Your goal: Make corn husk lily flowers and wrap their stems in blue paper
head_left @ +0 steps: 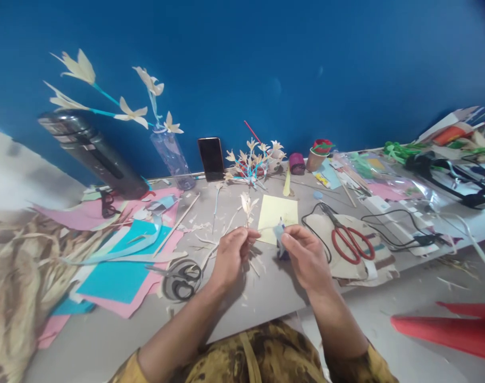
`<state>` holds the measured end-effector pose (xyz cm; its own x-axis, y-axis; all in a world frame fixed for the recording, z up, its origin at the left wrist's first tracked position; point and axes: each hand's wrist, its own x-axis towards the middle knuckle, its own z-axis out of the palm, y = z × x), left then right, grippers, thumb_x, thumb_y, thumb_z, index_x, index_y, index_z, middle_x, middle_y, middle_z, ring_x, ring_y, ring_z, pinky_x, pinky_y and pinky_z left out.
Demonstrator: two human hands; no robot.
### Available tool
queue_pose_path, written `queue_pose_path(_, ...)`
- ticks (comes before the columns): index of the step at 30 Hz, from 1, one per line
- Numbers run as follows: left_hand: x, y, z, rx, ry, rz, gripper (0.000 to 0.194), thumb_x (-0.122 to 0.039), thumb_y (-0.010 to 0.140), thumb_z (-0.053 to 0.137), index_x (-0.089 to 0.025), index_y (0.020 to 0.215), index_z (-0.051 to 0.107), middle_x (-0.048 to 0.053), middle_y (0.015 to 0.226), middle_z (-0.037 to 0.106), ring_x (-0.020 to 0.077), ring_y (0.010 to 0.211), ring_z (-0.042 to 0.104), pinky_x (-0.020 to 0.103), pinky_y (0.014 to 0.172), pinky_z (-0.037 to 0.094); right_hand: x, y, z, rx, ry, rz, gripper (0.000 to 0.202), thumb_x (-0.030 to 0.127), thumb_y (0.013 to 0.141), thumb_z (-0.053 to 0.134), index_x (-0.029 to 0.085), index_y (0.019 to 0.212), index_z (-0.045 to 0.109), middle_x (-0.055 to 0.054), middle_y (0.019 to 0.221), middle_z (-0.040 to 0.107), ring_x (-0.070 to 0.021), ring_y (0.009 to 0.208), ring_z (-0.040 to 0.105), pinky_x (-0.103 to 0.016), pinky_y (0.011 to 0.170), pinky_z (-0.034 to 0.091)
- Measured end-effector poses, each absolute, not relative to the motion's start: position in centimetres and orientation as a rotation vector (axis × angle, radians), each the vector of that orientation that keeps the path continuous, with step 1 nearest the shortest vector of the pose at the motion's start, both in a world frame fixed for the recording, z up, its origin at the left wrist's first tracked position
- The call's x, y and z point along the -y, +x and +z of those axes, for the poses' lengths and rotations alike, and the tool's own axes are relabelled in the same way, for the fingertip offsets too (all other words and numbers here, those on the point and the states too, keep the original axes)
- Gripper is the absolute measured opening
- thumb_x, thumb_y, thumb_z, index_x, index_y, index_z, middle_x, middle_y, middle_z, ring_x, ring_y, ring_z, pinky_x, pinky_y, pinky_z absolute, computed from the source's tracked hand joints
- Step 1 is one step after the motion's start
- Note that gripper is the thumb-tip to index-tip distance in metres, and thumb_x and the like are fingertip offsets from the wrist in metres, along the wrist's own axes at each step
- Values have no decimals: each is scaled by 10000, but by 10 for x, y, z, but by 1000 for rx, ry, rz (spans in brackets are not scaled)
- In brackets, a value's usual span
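My left hand (235, 250) pinches a thin pale stem, with a small cream flower (248, 205) rising just above the fingers. Its fingers are closed. To the right, my right hand (306, 252) is closed on a small bluish-white tube (280, 236), its tip pointing up near the end of the stem. Behind the two hands lies a yellow sheet of paper (278, 210). Loose pale stems are on the table around my left hand.
Black scissors (184, 276) lie left, red-handled scissors (352, 242) right on a cloth pouch. Behind stand a flask (99, 159), a clear vase (173, 157), a phone (211, 158) and a flower cluster (252, 165). Blue sheets (115, 274) and husks (19, 287) lie left.
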<state>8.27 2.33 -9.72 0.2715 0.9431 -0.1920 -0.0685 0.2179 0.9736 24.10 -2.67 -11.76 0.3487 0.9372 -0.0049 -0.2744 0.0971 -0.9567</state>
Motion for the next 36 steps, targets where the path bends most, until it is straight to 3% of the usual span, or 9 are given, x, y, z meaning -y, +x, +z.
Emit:
queue_pose_path(5,-18,87,-93,-1129,1538,977,324,-327,910,496,-189,633,591,-3,638,483,144,605,440,268,589,349,26,238,-101,962,-1140,1031,241,402,792,780,184,762,682,13,668,607,-112,590,490,-231,549,403)
queue_pose_path(10,-16,90,-92,-1142,1630,952,394,-276,916,472,-211,530,425,-13,577,428,160,629,458,277,643,370,15,230,-100,1050,-1285,882,243,412,828,721,183,760,675,15,645,601,-123,587,496,-245,554,411)
queue_pose_path(14,-14,89,-94,-1122,1531,881,373,-318,919,482,-209,563,512,-22,537,424,158,582,451,275,603,350,12,231,-107,1055,-1314,819,240,406,851,696,181,772,665,6,669,621,-127,607,512,-255,577,431)
queue_pose_path(20,-13,88,-92,-1124,1513,826,312,-349,912,479,-193,763,705,-30,531,441,141,511,401,271,539,308,10,230,-111,1025,-1335,817,239,408,835,707,182,775,661,-1,690,659,-138,622,559,-261,606,459)
queue_pose_path(28,-15,89,-98,-1120,1373,844,464,-518,897,519,-176,632,684,-29,477,416,119,464,334,261,492,259,10,226,-107,1029,-1338,839,260,407,834,700,188,720,621,20,641,588,-123,581,497,-257,556,411)
queue_pose_path(36,-17,89,-101,-1036,1140,799,480,-546,846,583,-164,565,659,-47,460,346,80,420,240,243,441,186,12,224,-108,1026,-1306,866,237,397,831,703,191,734,638,11,650,627,-128,575,529,-263,569,440)
